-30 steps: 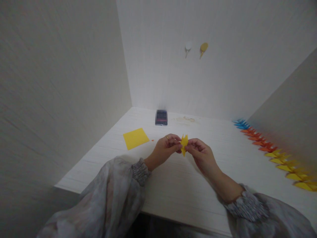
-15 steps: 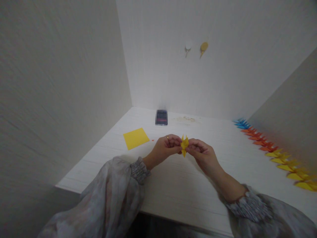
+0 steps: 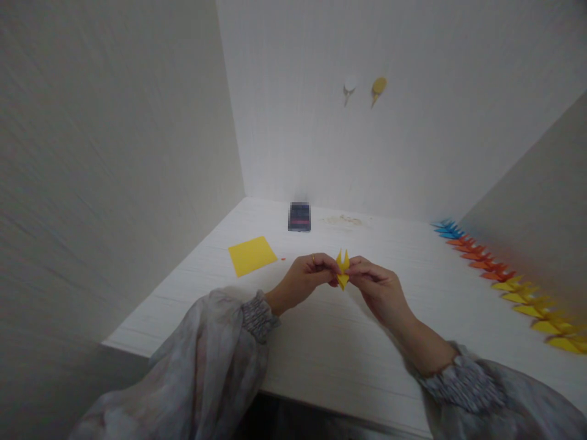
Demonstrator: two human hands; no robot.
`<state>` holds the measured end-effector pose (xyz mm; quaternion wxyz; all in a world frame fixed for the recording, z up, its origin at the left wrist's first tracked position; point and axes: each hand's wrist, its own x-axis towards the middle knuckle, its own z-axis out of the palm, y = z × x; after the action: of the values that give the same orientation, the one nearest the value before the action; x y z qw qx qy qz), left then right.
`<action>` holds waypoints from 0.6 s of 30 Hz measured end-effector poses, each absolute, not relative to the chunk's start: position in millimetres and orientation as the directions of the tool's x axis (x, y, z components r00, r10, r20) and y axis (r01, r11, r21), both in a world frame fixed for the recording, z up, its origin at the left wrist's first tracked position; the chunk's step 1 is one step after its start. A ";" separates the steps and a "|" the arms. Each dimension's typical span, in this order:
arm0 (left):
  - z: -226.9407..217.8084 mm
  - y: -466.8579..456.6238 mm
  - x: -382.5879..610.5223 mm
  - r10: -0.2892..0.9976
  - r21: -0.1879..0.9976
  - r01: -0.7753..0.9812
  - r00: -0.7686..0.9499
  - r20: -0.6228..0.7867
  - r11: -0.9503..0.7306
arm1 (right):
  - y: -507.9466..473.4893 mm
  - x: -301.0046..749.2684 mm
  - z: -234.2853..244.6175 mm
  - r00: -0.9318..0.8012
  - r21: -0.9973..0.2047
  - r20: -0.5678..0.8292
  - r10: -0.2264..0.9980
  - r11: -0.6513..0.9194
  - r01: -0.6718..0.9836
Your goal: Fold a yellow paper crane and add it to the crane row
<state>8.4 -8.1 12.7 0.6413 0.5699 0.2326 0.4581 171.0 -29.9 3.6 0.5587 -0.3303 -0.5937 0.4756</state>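
A small folded yellow paper figure [image 3: 342, 267] with two upward points is held just above the white table [image 3: 321, 342], near its middle. My left hand [image 3: 305, 280], with a ring on one finger, pinches its left side. My right hand [image 3: 376, 287] pinches its right side. Both hands have their fingers closed on the paper. A flat yellow paper square [image 3: 252, 255] lies on the table to the left of my left hand.
A row of folded paper figures runs along the right wall: blue ones [image 3: 446, 230] at the back, orange ones [image 3: 477, 256], then yellow ones [image 3: 536, 305]. A small dark box [image 3: 299, 217] stands at the back. Two round hooks [image 3: 364, 89] hang on the far wall.
The folded figure has been turned a little between my fingers; its two points now stand up more clearly. Both hands stayed almost in place.
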 end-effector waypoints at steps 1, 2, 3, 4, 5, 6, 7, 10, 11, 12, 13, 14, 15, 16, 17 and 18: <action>12.6 -8.2 8.3 0.851 0.946 -0.317 0.476 0.222 -0.069 | -30.1 170.8 3.7 -0.157 -0.933 0.349 0.924 0.327 -0.149; 12.6 -8.3 8.2 0.850 0.947 -0.314 0.479 0.220 -0.068 | -30.3 170.7 3.6 -0.158 -0.933 0.349 0.924 0.325 -0.158; 12.7 -8.5 8.0 0.849 0.948 -0.312 0.481 0.218 -0.066 | -30.3 170.7 3.4 -0.162 -0.932 0.348 0.924 0.322 -0.165; 12.9 -8.9 7.7 0.848 0.948 -0.311 0.485 0.215 -0.063 | -30.3 170.7 3.1 -0.168 -0.933 0.345 0.923 0.318 -0.168; 13.2 -9.2 7.5 0.848 0.949 -0.309 0.486 0.212 -0.060 | -30.3 170.8 2.9 -0.170 -0.933 0.346 0.923 0.319 -0.166; 13.4 -9.6 7.3 0.850 0.950 -0.307 0.484 0.208 -0.058 | -30.2 170.9 2.7 -0.171 -0.933 0.348 0.922 0.324 -0.157; 13.3 -9.9 7.2 0.855 0.952 -0.302 0.477 0.204 -0.058 | -30.2 170.9 2.6 -0.173 -0.933 0.353 0.919 0.332 -0.142; 11.5 -9.7 8.2 0.876 0.959 -0.274 0.445 0.186 -0.064 | -30.3 169.6 3.2 -0.155 -0.924 0.382 0.911 0.375 -0.071; 10.4 -9.2 8.9 0.881 0.959 -0.273 0.435 0.189 -0.071 | -30.5 168.6 3.5 -0.144 -0.923 0.385 0.912 0.383 -0.041; 9.2 -8.7 9.7 0.883 0.957 -0.279 0.426 0.199 -0.080 | -30.7 167.5 3.7 -0.130 -0.924 0.381 0.915 0.382 -0.016; 8.1 -8.1 10.5 0.882 0.952 -0.294 0.420 0.213 -0.090 | -30.9 166.2 3.9 -0.112 -0.928 0.371 0.922 0.374 0.001; 7.1 -7.6 11.1 0.882 0.944 -0.314 0.411 0.229 -0.099 | -31.1 165.0 4.0 -0.093 -0.934 0.356 0.930 0.358 0.005; 6.4 -7.2 11.6 0.883 0.937 -0.333 0.403 0.240 -0.103 | -31.2 163.9 4.1 -0.074 -0.941 0.338 0.938 0.338 -0.004; 5.9 -6.9 11.9 0.885 0.934 -0.344 0.398 0.241 -0.099 | -31.3 162.9 4.1 -0.054 -0.947 0.320 0.946 0.319 -0.023; 5.6 -6.7 12.0 0.889 0.933 -0.348 0.395 0.233 -0.089 | -31.4 162.3 4.1 -0.037 -0.952 0.305 0.952 0.303 -0.044; 5.3 -6.6 11.9 0.894 0.935 -0.346 0.391 0.220 -0.079 | -31.4 161.9 4.1 -0.025 -0.955 0.294 0.956 0.292 -0.057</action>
<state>11.9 -6.6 5.3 0.6305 0.5457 0.2510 0.4916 161.9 -31.4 4.1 0.5733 -0.3988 -0.5632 0.4416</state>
